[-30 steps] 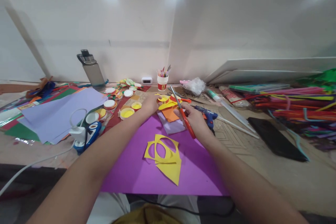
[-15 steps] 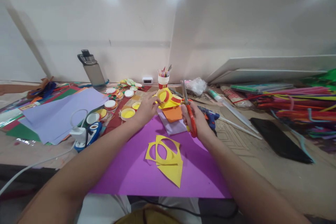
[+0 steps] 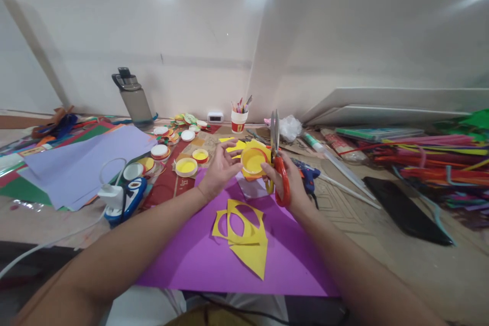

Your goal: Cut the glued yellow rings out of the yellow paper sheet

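Note:
My right hand [image 3: 291, 183] is wrapped round red-handled scissors [image 3: 281, 175], blades pointing up. Its thumb also touches the lower right edge of a shallow round dish [image 3: 254, 159] with a yellow inside, tilted towards me. At the dish's left edge is my left hand [image 3: 221, 167], fingers apart, the nearest fingertip at or touching the rim. Behind the dish lie yellow sheets [image 3: 234, 145]; below it a pale purple piece [image 3: 250, 188] shows. Yellow paper scraps with round cut-outs [image 3: 244, 237] rest on the purple sheet [image 3: 183, 265] in front of me.
Left of my hands stand small round dishes [image 3: 186, 166], a power strip [image 3: 128, 201], lilac paper [image 3: 87, 163] and a bottle [image 3: 133, 99]. A cup of pens [image 3: 239, 121] is at the back. To the right lie a blue glue gun [image 3: 308, 175], a black pouch [image 3: 407, 209] and pipe cleaners [image 3: 431, 158].
The round dish has come nearer and right, away from the yellow sheets, to my right thumb. My left fingers have spread. The scissors have moved slightly right.

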{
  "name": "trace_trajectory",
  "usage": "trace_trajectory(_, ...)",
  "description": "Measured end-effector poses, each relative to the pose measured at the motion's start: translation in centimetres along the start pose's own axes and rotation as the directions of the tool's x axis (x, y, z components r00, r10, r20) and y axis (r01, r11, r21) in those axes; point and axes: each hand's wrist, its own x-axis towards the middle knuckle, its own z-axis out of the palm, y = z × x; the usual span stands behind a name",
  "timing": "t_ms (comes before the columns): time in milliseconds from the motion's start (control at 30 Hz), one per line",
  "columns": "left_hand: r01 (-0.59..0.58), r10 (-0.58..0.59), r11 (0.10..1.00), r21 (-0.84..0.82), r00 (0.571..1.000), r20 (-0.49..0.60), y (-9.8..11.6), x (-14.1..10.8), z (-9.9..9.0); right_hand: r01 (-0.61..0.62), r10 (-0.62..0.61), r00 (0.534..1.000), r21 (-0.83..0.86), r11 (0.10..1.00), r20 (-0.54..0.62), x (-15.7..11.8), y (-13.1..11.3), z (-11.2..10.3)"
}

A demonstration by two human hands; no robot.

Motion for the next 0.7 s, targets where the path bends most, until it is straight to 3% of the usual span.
trace_trajectory(33, 0.100, -0.106, 0.987, -0.127, 0.993, -0.044, -0.1, -0.1, 0.3, -0.020, 0.020, 1.000, 0.075, 0.997, -0.010, -0.1, -0.3, 0.0)
trace_trajectory(100, 0.303, -0.319, 0.908, -0.288, 0.948, -0.011, -0.1, -0.2, 0.8, -0.067, 0.069, 0.998, 0.201, 0.977, -0.002, -0.3, -1.1, 0.0)
trace_trajectory(200, 0.469, -0.465, 0.809, -0.354, 0.879, 0.103, 0.2, -0.2, 1.2, -0.115, 0.103, 0.993, 0.268, 0.956, 0.057, -0.7, -1.9, 0.1)
trace_trajectory(267, 0.465, -0.468, 0.803, -0.373, 0.879, 0.091, 0.5, 0.0, 1.0, -0.125, 0.106, 0.991, 0.289, 0.949, 0.082, -0.9, -2.0, 0.1)
trace_trajectory(433, 0.367, -0.430, 0.844, -0.391, 0.899, -0.085, 0.7, 1.2, -0.6, -0.085, 0.078, 0.996, 0.199, 0.976, 0.044, -1.0, -1.4, 0.0)
trace_trajectory(567, 0.293, -0.397, 0.866, -0.404, 0.896, -0.200, 1.2, 1.8, -1.4, -0.043, 0.047, 0.991, -0.034, 0.998, 0.122, -1.0, -1.4, -0.5)
trace_trajectory(700, 0.274, -0.381, 0.881, -0.385, 0.895, -0.234, 1.9, 1.7, -1.1, 0.064, -0.039, 0.972, -0.102, 0.993, 0.231, -1.1, -1.7, -0.6)
